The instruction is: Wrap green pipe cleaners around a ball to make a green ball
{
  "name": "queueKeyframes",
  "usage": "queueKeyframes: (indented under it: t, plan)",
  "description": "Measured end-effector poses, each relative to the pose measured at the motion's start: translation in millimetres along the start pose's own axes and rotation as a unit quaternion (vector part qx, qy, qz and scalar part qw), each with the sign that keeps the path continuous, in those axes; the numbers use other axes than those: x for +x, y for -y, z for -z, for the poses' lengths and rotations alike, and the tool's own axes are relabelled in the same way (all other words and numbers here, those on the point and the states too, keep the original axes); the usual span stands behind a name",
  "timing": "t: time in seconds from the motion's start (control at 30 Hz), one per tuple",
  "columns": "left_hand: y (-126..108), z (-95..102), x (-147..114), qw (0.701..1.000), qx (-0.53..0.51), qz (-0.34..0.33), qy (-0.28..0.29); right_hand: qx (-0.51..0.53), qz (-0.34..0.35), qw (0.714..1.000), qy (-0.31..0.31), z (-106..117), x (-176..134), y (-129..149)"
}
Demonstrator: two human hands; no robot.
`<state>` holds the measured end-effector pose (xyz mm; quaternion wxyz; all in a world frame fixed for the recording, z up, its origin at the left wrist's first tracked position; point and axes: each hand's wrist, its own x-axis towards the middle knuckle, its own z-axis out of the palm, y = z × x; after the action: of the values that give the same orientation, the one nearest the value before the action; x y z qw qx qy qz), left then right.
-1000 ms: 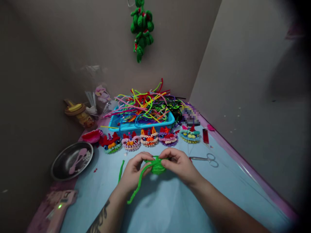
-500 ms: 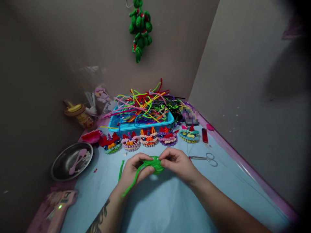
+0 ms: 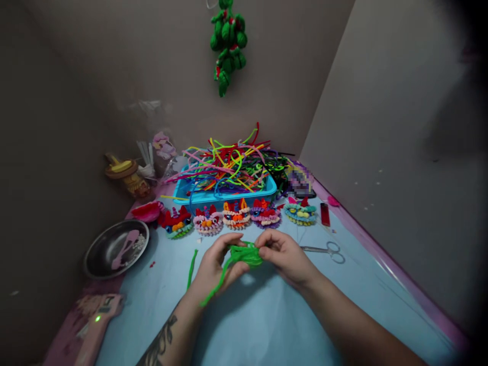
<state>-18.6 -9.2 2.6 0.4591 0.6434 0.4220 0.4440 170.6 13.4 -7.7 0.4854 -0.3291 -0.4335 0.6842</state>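
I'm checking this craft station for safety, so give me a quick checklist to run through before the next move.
1. Green chenille bundle held: ok, between the left hand and right hand.
2. Loose green strand clear of the hands: not ok, it trails down in front of the left hand.
3. Scissors set down: ok, lying on the table beyond the right hand.
4. Row of chenille animal heads apart from the hands: ok, lined up before the blue tray.
5. Bundle's far side neat: cannot tell, it faces away.
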Motion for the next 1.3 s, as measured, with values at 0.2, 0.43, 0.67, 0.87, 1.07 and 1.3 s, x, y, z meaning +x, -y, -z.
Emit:
queueKeyframes:
  t: [0.2, 0.43, 0.67, 0.87, 1.07, 1.3]
  plan:
    - [4.6, -0.4, -1.3, 0.999, -0.043, 0.011, -0.009, 0.167, -0.112, 0.979, 0.001, 1.7, 2.0, -1.9]
    - [-7.1, -3.0, -5.2, 0.999, 0.042, -0.008, -0.031, 0.076, -0.048, 0.996, -0.019, -3.4, 0.5, -11.2]
    - [-6.1, -7.2, -1.4, 0.994, 0.067, -0.067, -0.058, -0.152, 0.069, 0.986, -0.008, -9.4, -5.9, -7.0]
    - [-2.2, -4.7, 0.8, 0.998, 0.045, 0.007, -0.041, -0.205, 0.089, 0.975, 0.002, -10.7, -7.5, -1.3]
    - [-2.5, -4.6, 3.0, 0.998, 0.021, 0.049, -0.019, -0.246, 0.098, 0.964, 0.007, -7.8, -6.2, -3.8]
    - [-0.6, -6.0, 3.6, 0.997, 0.067, 0.021, 0.011, -0.298, 0.15, 0.942, 0.045, -8.8, -6.1, 7.9]
